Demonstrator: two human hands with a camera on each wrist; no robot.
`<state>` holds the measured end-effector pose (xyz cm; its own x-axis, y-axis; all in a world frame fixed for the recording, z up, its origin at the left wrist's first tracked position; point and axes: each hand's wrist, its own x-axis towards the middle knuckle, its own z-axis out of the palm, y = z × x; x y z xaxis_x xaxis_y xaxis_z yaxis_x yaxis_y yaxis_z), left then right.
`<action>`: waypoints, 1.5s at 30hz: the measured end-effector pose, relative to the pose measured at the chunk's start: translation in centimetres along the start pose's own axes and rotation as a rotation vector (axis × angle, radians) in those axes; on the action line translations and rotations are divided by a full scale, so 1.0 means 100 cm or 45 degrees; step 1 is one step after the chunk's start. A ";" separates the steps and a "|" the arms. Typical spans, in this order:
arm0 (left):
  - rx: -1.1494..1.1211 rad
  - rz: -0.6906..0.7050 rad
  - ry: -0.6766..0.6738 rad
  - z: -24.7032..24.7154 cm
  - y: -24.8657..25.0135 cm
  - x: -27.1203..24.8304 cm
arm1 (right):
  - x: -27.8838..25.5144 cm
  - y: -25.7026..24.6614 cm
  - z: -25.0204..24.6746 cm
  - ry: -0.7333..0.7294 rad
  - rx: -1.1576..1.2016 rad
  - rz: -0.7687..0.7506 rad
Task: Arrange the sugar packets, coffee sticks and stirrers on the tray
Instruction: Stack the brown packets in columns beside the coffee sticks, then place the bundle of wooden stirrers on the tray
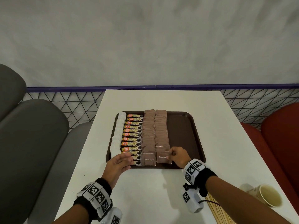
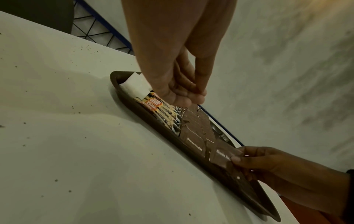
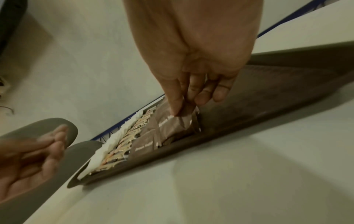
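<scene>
A brown tray (image 1: pixel 182 135) lies on the white table. It holds a column of white sugar packets (image 1: pixel 119 131), a column of coffee sticks (image 1: pixel 131 135) and two columns of brown sugar packets (image 1: pixel 148 131). My right hand (image 1: pixel 169 155) pinches the nearest brown sugar packet (image 1: pixel 162 157) of the right column between thumb and fingers; the right wrist view shows that packet (image 3: pixel 178 122) lifted at one edge. My left hand (image 1: pixel 127 161) hovers over the near coffee sticks, fingers relaxed and holding nothing. Wooden stirrers (image 1: pixel 218 210) lie on the table by my right forearm.
A paper cup (image 1: pixel 268 197) stands near the table's right edge. The right third of the tray is bare. Grey seats are on the left and a red seat (image 1: pixel 283 143) on the right. A wire mesh fence runs behind the table.
</scene>
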<state>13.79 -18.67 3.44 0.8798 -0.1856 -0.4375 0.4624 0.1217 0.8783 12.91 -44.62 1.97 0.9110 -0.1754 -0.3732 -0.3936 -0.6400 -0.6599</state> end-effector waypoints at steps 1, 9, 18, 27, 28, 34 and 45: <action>0.006 -0.004 0.001 0.001 0.000 0.000 | 0.001 0.002 0.004 -0.004 -0.036 0.017; 0.063 -0.024 0.009 0.002 -0.002 0.004 | 0.009 0.007 0.019 0.041 -0.216 0.076; 0.240 -0.081 -0.123 0.012 0.000 0.005 | -0.001 0.011 0.021 0.326 -0.500 -0.097; 0.765 -0.111 -0.647 0.075 -0.023 -0.003 | -0.068 0.051 0.002 0.742 -0.136 0.238; 0.829 -0.104 -0.720 0.083 -0.029 -0.003 | -0.077 0.059 -0.002 0.761 -0.113 0.305; 1.112 -0.014 -0.914 0.136 -0.062 -0.007 | -0.123 0.101 -0.022 0.675 -0.014 0.721; 2.090 0.402 -1.379 0.194 -0.082 -0.028 | -0.154 0.122 -0.009 0.515 -0.204 0.954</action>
<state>5.41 -38.05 1.17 0.1825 -0.8243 -0.5360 -0.7484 -0.4700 0.4680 -5.80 -50.39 0.24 0.4041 -0.8265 -0.3920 -0.9134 -0.3415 -0.2216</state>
